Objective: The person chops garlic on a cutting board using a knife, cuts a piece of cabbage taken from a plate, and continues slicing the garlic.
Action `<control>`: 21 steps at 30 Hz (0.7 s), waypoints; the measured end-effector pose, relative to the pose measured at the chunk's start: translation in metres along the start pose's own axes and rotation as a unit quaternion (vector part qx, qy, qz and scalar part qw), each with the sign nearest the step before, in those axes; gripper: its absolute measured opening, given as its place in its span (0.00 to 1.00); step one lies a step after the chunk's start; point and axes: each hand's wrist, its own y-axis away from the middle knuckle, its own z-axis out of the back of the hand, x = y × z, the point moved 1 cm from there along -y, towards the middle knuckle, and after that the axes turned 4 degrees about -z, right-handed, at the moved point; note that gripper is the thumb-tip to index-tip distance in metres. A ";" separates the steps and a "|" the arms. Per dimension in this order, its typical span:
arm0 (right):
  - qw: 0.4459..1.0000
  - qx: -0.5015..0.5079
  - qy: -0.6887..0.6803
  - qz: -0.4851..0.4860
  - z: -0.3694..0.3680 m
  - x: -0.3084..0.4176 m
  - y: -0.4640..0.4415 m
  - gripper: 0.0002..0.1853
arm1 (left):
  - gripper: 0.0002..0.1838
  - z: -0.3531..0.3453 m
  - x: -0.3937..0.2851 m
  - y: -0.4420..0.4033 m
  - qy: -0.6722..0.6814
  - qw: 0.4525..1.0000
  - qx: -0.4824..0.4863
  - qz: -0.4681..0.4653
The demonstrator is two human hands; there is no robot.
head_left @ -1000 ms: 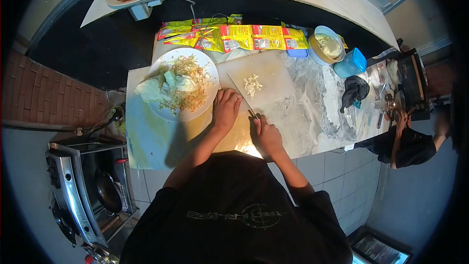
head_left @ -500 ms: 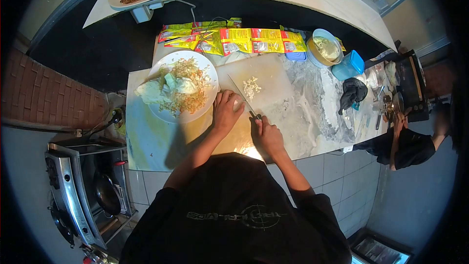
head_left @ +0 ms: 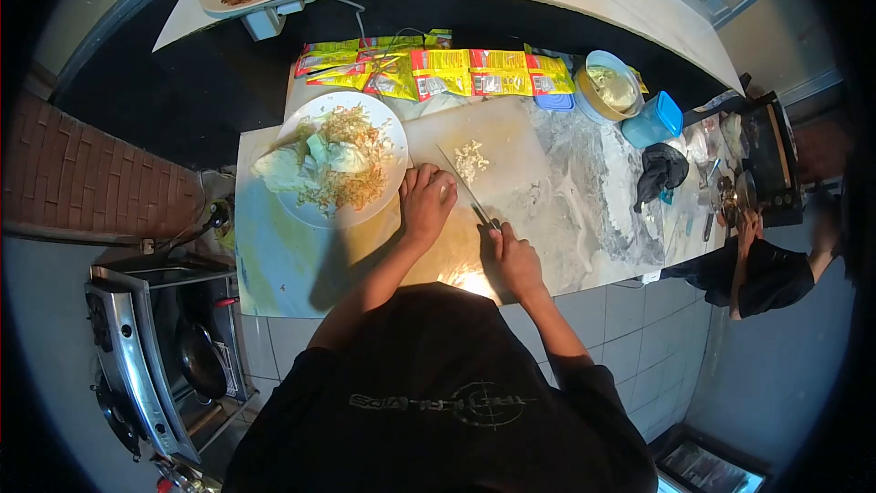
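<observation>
Two hands work at the board from where I watch. My right hand (head_left: 518, 265) is closed around the handle of the knife (head_left: 468, 188), which extends from the thumb side, its blade slanting away and leftward over the cutting board (head_left: 516, 141). The chopped white pieces (head_left: 470, 162) lie beyond that grip, just right of the blade. My left hand (head_left: 427, 210) is curled low, left of the blade, beside the plate (head_left: 392, 184); I cannot tell what its fingers hold.

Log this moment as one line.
Right hand: grips knife | left hand: fingers curled at edge of board, grip unclear | chopped bits: on board, right of knife | plate: left of board
</observation>
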 end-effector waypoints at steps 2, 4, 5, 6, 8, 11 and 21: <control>1.000 0.001 -0.015 -0.016 0.003 0.002 0.000 0.20 | 0.06 0.000 0.000 -0.001 -0.002 1.000 0.001 0.005; 0.999 0.005 -0.047 -0.013 0.001 0.001 0.000 0.20 | 0.05 0.000 0.001 0.000 -0.003 1.000 0.001 0.005; 0.997 0.009 -0.079 -0.010 0.000 0.001 0.000 0.20 | 0.05 0.000 0.001 0.000 -0.003 1.000 0.002 0.005; 0.997 0.009 -0.080 -0.011 0.000 0.002 0.001 0.20 | 0.05 0.000 0.001 0.000 -0.003 1.000 0.002 0.005; 0.994 0.021 -0.106 -0.005 0.002 0.004 0.002 0.20 | 0.05 0.001 0.001 -0.001 0.000 1.000 -0.003 -0.002; 0.993 0.027 -0.115 -0.010 0.002 0.005 0.002 0.21 | 0.05 0.002 0.001 -0.001 0.010 1.000 -0.002 0.001; 0.999 0.004 -0.033 0.003 -0.006 0.011 -0.008 0.22 | 0.05 0.002 0.001 -0.001 0.010 1.000 0.009 0.009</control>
